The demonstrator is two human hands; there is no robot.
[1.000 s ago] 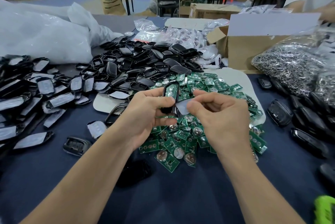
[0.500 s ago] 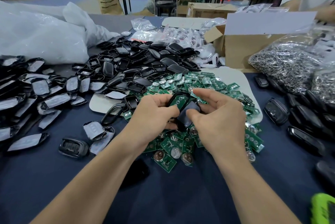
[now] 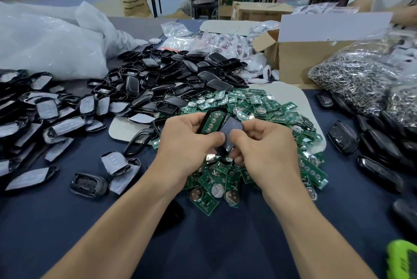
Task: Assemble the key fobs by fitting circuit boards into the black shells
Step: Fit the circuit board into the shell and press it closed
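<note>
Above the middle of the desk [image 3: 203, 245], over its dark blue cloth, the left grip [image 3: 187, 143] curls round a black shell [image 3: 220, 113], thumb along the near side, with a green circuit board [image 3: 212, 121] seated inside it, gold contact dots facing up. The right grip [image 3: 266, 147] pinches a dark grey pad [image 3: 232, 127] between thumb and fingers, and the pad's edge touches the right side of the shell. Just beneath both lies a heap of loose circuit boards [image 3: 259, 107], many with coin cells, spilling over a white sheet [image 3: 291, 95]. Beyond the heap, toward the far edge, sits a pile of empty shells [image 3: 171, 84]. Along the left edge lie shell halves with grey liners [image 3: 45, 109]; along the right edge lie closed black fobs [image 3: 343, 136], with bags of metal rings [image 3: 356, 80] behind them. A cardboard box [image 3: 300, 59] stands near the far right, a white plastic bag [image 3: 45, 44] at the far left corner, and a bright green object [image 3: 401, 258] at the near right corner.
</note>
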